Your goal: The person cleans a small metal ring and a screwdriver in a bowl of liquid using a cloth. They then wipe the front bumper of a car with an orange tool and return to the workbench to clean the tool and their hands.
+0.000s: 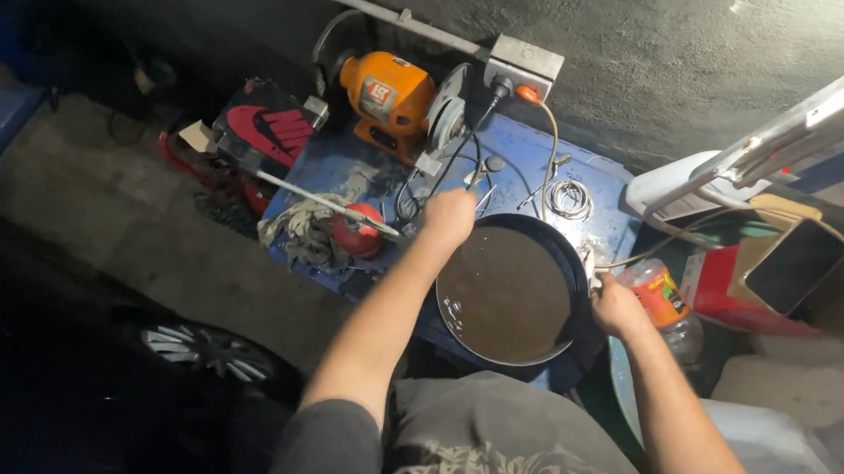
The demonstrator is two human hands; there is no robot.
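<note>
A round black pan (572, 269) full of dark brown liquid rests on a blue table (596, 191). My left hand (449, 215) is closed on the pan's far left rim. My right hand (617, 307) grips the pan's right rim, with a bit of white cloth under the fingers. The pan sits level between both hands, just in front of my body.
An orange bench grinder (390, 94) stands at the table's back, plugged into a grey wall socket (524, 64). A red tool with a long metal rod (354, 230), a rag (304, 228), coiled wire (571, 197) and an orange-capped plastic bottle (660, 296) surround the pan. A car wheel (212, 351) lies at lower left.
</note>
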